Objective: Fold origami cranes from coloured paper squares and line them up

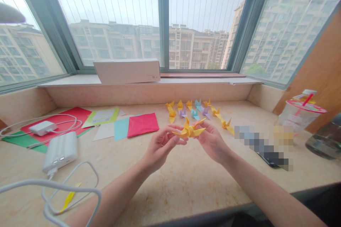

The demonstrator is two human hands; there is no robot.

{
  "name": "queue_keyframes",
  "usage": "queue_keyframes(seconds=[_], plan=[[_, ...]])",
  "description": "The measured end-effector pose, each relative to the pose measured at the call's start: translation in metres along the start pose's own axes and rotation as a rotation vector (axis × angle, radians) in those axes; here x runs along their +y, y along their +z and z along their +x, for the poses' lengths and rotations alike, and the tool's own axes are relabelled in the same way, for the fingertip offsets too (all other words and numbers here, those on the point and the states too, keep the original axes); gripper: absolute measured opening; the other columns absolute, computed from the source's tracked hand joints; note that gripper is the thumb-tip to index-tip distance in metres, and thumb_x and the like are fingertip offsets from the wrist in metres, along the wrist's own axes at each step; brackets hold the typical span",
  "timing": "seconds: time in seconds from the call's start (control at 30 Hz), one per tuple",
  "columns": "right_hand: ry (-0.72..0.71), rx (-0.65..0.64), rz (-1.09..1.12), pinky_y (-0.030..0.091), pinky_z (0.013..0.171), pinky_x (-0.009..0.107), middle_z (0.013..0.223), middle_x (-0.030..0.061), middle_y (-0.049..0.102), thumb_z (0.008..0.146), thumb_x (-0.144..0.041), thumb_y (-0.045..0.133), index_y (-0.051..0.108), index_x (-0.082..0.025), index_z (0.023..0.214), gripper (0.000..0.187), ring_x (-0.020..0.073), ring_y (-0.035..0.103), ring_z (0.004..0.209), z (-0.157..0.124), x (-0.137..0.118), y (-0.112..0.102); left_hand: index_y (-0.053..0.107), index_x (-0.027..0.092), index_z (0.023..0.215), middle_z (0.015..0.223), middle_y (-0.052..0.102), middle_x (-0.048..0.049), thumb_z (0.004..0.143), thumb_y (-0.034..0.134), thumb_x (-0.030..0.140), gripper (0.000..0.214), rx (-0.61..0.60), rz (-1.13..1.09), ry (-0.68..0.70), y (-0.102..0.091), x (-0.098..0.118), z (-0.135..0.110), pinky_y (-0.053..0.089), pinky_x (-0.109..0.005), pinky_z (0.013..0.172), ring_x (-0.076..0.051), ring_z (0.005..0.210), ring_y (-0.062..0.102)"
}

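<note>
A yellow origami crane [190,131] is held up between both hands above the stone counter [160,177]. My left hand [162,143] pinches it from the left, the thumb and fingers closed on a pointed end. From the other side my right hand [211,140] grips a wing or tip, its fingers partly hidden behind the paper. Just beyond the hands stand several small folded cranes in rows: yellow ones such as a crane [226,124], blue ones such as a crane [195,114], and purple ones such as a crane [206,112].
Left of the hands lie a red paper packet [143,125], coloured sheets [86,113], a white power bank [60,150] and looping white cables [98,202]. To the right are a dark blurred object [271,163] and a clear cup with a straw [298,115]. A white box [127,72] rests on the sill.
</note>
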State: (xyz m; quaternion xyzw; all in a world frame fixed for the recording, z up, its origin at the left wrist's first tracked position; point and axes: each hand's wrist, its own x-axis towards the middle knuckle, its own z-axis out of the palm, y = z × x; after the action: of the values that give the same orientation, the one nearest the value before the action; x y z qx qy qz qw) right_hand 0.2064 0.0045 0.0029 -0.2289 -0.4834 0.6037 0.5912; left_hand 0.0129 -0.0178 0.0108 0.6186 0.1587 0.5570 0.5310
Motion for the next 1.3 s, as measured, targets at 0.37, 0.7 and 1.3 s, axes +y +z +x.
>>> queue_keyframes(seconds=[0.37,0.7,1.3], plan=[[0.05,-0.173,-0.332,0.039,0.067,0.027,0.077,0.0,0.067,0.084,-0.034,0.071,0.071,-0.02,0.085,0.014,0.0128,0.053,0.068,0.0,-0.007,-0.005,0.063,0.015,0.115,0.099,0.07,-0.0093,0.091,0.064,0.035,0.032,0.077,0.091,-0.184,-0.002,-0.003,0.007,0.056,-0.031,0.068,-0.016,0.077,0.066],[0.026,-0.052,-0.367,0.044,0.071,0.031,0.082,0.002,0.067,0.079,-0.045,0.075,0.066,-0.02,0.101,0.034,0.0171,0.059,0.074,0.001,-0.001,-0.001,0.063,0.015,0.088,0.074,0.072,-0.0031,0.084,0.071,0.036,0.023,0.087,0.147,-0.24,-0.002,-0.005,0.006,0.053,-0.026,0.064,-0.012,0.062,0.063],[-0.278,0.147,-0.846,0.046,0.069,0.034,0.077,0.0043,0.072,0.087,-0.036,0.067,0.071,-0.02,0.083,0.017,0.0189,0.059,0.069,-0.014,0.008,0.013,0.069,0.02,0.079,0.077,0.066,-0.0016,0.086,0.067,0.024,0.008,0.216,0.805,0.197,0.006,-0.004,-0.001,0.053,-0.023,0.06,-0.012,0.065,0.062]])
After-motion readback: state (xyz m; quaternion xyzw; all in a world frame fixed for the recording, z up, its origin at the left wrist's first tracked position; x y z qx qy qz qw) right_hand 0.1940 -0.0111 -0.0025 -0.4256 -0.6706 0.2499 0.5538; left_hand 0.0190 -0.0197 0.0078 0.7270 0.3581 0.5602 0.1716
